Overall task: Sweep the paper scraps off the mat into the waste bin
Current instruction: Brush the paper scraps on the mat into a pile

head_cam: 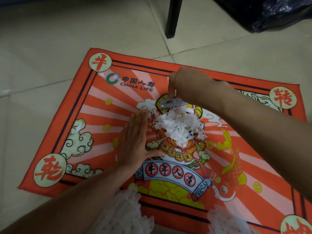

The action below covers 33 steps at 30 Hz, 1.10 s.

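Note:
A heap of white paper scraps (179,126) lies in the middle of the orange printed mat (94,105) on the tiled floor. My left hand (135,141) lies flat on the mat with straight fingers, its edge against the left side of the heap. My right hand (189,85) reaches over from the right and grips a small grey flat tool (172,103) held down at the far edge of the heap. A few stray scraps (103,75) sit near the mat's far left corner. The black bin bag (280,12) shows at the top right.
A dark furniture leg (173,17) stands on the floor beyond the mat. Pale tiled floor (50,48) surrounds the mat, with a small white scrap (5,91) at the far left. White dotted fabric (125,211) covers my knees at the near edge.

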Available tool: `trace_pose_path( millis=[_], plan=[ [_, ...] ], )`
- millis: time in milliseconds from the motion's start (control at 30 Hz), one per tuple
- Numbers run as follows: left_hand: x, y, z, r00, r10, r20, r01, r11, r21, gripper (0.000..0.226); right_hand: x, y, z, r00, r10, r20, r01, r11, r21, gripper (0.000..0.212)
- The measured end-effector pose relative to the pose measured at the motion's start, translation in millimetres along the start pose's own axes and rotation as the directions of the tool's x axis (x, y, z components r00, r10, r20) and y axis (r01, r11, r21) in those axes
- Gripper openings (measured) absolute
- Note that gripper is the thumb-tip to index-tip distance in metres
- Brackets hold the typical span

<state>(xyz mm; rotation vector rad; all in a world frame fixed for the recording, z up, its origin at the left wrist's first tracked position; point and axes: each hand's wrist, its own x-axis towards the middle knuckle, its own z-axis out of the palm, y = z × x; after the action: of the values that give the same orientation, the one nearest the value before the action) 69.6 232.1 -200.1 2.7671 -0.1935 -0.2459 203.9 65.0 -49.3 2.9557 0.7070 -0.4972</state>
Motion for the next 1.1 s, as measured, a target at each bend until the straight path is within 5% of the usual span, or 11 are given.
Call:
trace_pose_path(
  millis=[267,567,800,1100],
  plan=[
    [-1,-2,-2,1.0,0.012,0.007,-0.011,0.999,-0.042,0.132,-6,9,-11,0.998,0.059,-0.021,-0.057,0.997,0.053,0.034],
    [-1,-16,-4,0.998,-0.062,-0.009,0.061,0.997,-0.047,0.137,14,-23,-6,0.98,-0.134,-0.15,0.145,0.987,0.063,0.039],
    [-1,-20,-7,0.996,-0.093,0.007,0.093,0.995,-0.045,0.14,13,-42,-1,0.961,-0.264,-0.08,0.261,0.964,-0.05,0.035],
    [0,-13,-10,0.999,-0.053,0.008,0.053,0.999,-0.011,0.137,-12,-37,-8,0.966,-0.258,-0.002,0.257,0.964,-0.075,0.035]
  ],
)
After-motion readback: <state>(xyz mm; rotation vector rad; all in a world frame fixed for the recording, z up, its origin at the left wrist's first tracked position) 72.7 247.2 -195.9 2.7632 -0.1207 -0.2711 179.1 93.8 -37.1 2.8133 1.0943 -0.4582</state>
